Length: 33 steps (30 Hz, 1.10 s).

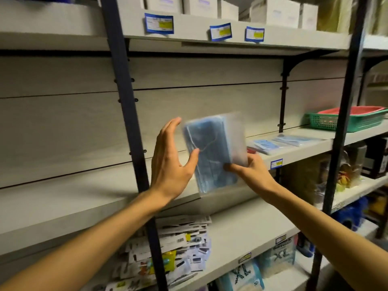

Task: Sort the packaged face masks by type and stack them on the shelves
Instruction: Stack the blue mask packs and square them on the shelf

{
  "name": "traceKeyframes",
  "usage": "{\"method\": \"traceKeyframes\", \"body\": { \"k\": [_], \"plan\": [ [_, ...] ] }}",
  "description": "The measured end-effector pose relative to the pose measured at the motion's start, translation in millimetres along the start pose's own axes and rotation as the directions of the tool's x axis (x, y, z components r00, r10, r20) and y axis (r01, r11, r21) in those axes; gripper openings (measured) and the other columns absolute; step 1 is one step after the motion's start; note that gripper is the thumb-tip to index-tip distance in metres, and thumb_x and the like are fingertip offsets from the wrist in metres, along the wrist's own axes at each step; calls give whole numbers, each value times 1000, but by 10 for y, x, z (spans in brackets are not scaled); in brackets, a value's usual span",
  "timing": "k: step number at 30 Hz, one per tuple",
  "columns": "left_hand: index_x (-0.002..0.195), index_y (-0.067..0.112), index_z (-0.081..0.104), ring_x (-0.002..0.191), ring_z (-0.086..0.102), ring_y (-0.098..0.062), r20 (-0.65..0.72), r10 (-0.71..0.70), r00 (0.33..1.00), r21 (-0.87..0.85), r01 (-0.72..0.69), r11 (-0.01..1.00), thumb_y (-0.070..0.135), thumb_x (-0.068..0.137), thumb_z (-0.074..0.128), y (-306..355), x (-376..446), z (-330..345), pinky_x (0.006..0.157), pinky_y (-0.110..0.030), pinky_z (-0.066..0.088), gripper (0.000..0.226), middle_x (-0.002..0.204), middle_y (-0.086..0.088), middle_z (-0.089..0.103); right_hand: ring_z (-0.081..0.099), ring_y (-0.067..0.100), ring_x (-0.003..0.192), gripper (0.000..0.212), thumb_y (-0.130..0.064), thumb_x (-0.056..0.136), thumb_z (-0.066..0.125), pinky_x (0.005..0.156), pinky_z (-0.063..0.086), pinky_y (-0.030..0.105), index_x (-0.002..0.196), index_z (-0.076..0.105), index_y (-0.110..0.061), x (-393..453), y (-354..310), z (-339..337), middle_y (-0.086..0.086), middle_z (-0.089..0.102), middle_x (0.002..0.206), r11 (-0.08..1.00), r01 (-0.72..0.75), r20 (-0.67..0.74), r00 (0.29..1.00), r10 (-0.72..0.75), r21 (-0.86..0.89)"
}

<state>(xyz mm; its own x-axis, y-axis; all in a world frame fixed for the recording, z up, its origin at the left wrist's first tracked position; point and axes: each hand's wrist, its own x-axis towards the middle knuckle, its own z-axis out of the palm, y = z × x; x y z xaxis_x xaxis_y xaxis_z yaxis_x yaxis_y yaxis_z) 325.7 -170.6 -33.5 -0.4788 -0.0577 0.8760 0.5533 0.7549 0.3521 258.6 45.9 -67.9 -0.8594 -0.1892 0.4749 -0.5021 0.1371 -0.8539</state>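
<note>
Grey shelf (304, 148) behind; right hand (249, 166) grip pinching mask packet (214, 152), left hand (170, 160) fingers spread.

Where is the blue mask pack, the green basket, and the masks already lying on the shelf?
blue mask pack (212, 152), head view, on the blue masks inside the clear bag.
green basket (357, 123), head view, on its front wall.
masks on the shelf (279, 142), head view, on the flat packs.

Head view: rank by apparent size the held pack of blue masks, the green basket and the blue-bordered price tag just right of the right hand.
1. Pack of blue masks, though it sits nearest the camera, pinched by the right hand.
2. Green basket, farther back, so its true size is unsure.
3. Price tag, clearly smallest.
</note>
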Motion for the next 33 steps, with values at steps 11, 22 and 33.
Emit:
{"method": "traceKeyframes", "body": {
  "k": [11,22,33],
  "plan": [
    [97,10,68,88,66,-26,501,-737,454,-40,863,504,23,87,69,-374,438,809,89,-37,57,16,98,-10,70,72,21,62,31,-26,71,81,53,57,27,91,63,-14,1129,373,-93,12,70,88,877,-479,111,873,475,17],
    [92,1,66,64,66,-18,396,-861,319,182,892,414,2,87,72,-1047,645,1116,58,-29,61,8,80,-12,64,47,17,56,34,-27,84,76,38,33,14,107,59,-8,1697,557,47,4,48,78,836,-450,262,805,532,-314],
    [98,-2,70,76,68,-33,187,-867,463,299,813,499,5,81,70,-934,506,1310,67,-41,59,18,91,-20,70,53,20,79,37,-39,90,68,63,43,29,105,54,-8,1815,875,7,8,54,102,900,-223,470,791,391,-374]
  ]
}}
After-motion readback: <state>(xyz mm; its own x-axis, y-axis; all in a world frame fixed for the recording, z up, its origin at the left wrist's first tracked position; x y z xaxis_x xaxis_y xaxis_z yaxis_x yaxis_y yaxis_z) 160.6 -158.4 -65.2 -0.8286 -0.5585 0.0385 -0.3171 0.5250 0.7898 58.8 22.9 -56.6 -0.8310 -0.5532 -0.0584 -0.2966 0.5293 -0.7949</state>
